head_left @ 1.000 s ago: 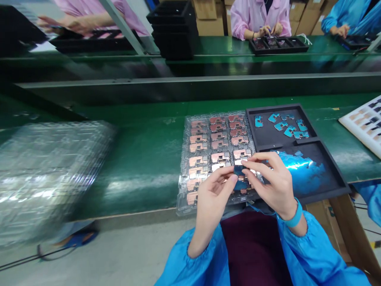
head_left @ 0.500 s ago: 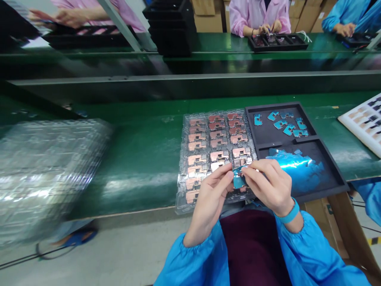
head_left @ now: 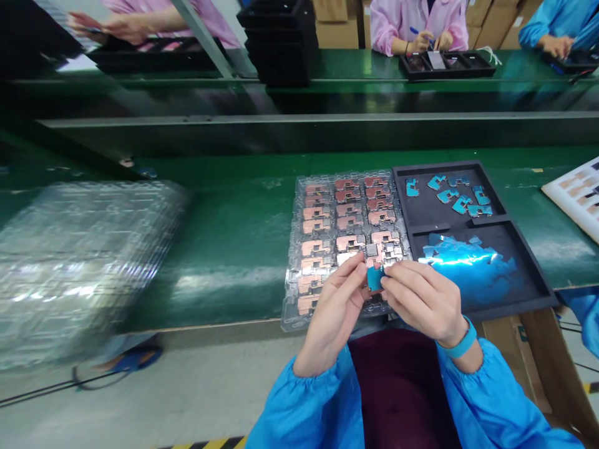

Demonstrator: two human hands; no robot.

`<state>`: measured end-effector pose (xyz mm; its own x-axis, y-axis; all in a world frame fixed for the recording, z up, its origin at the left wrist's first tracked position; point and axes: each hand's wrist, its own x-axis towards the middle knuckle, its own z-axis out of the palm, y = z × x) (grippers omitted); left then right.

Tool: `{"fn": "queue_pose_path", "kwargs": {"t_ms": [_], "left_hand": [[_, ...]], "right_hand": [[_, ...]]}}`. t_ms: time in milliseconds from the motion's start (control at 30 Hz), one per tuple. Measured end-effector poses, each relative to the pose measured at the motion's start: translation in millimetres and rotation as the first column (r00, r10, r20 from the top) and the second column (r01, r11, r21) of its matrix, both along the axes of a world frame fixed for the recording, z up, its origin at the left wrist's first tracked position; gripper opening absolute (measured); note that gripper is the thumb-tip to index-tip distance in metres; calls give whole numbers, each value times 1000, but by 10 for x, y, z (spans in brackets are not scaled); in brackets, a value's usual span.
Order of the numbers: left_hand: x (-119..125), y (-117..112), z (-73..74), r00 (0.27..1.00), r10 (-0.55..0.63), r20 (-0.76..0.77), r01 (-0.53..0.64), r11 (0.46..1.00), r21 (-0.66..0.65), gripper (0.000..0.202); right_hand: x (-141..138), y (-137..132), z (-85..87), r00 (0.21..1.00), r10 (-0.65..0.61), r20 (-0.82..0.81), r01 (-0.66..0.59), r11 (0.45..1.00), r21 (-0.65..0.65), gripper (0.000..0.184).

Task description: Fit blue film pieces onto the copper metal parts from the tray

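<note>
Between my hands is a small copper-coloured circuit board [head_left: 371, 251], tilted up over the near part of a clear plastic tray [head_left: 291, 274]. A piece of blue protective film [head_left: 374, 279] covers its lower part, while copper and a silver patch show above. My left hand [head_left: 334, 305] pinches the board's left edge between thumb and fingers. My right hand [head_left: 423, 299] is closed at the right side, its fingertips on the film's edge; the exact grip is partly hidden. Rows of similar copper-coloured boards [head_left: 316, 248] lie in the tray below.
To the right, a black two-part tray [head_left: 526, 268] holds several blue-covered boards [head_left: 448, 196] and a heap of blue film pieces [head_left: 468, 265]. Stacked clear trays [head_left: 84, 262] stand left. A white foam tray [head_left: 575, 193] is far right. Co-workers' hands work across the bench.
The blue film has come away from the board's upper part, baring copper and a silver patch. My right fingertips have shifted slightly down. The whole view has moved a little.
</note>
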<state>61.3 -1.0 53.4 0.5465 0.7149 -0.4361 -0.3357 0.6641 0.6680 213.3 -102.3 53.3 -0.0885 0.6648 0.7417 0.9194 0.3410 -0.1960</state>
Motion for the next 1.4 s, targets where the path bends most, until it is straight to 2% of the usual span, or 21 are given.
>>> {"fn": "queue_pose_path", "kwargs": {"t_ms": [200,433,567,633,700,733,800,867,900,933,967,1000,1067,1100,1167,1233,1333,1400], "left_hand": [[26,15,36,999,51,-8,-51,999,1,32],[43,33,13,997,81,0,-81,996,24,28],[49,60,-11,989,149,-4,-149,988,30,25],[42,71,-22,982,187,-22,-185,982,42,25],[32,75,-32,976,213,-39,-211,976,54,26],[29,73,-37,974,224,-45,-221,973,62,27],[31,64,-45,968,246,-57,-241,967,83,29],[44,52,-50,963,257,-87,-246,962,121,32],[54,45,-52,960,255,-112,-238,960,145,33],[66,38,-55,957,253,-142,-228,959,169,34],[80,29,-57,953,250,-170,-216,957,196,35],[94,18,-60,951,245,-191,-201,954,223,35],[120,-15,-62,948,236,-214,-172,945,280,33],[131,-37,-61,948,228,-223,-153,939,308,32],[143,-86,-51,947,202,-250,-102,927,362,28],[140,-135,-35,945,175,-275,-53,914,402,25],[118,-198,-23,955,136,-264,-6,898,441,27],[102,-228,-35,958,133,-254,0,886,464,33]], "right_hand": [[23,-50,-3,997,45,57,-47,999,25,17],[86,-184,-61,996,36,78,-37,999,21,16],[108,-256,-25,1000,-16,-22,18,999,51,16],[173,-302,-25,987,-117,-112,123,991,51,18],[316,-369,-68,920,-326,-219,336,942,6,17],[416,-410,-105,857,-449,-253,451,891,-54,14],[641,-498,-193,717,-661,-223,622,750,-223,12],[823,-560,-257,640,-761,-103,691,630,-354,25],[866,-569,-266,629,-775,-62,703,601,-379,32],[864,-559,-253,633,-771,-65,697,605,-385,38],[815,-530,-219,652,-748,-123,662,641,-387,41],[722,-481,-169,678,-701,-222,595,700,-394,41],[447,-335,-45,695,-543,-471,360,830,-426,36],[295,-247,12,666,-458,-589,211,873,-440,34],[33,-70,82,559,-346,-753,-30,900,-436,29],[-127,67,83,428,-314,-847,-146,901,-408,25],[-206,156,9,231,-312,-922,-158,923,-352,30],[-218,164,-37,157,-304,-940,-120,939,-324,32]]}}
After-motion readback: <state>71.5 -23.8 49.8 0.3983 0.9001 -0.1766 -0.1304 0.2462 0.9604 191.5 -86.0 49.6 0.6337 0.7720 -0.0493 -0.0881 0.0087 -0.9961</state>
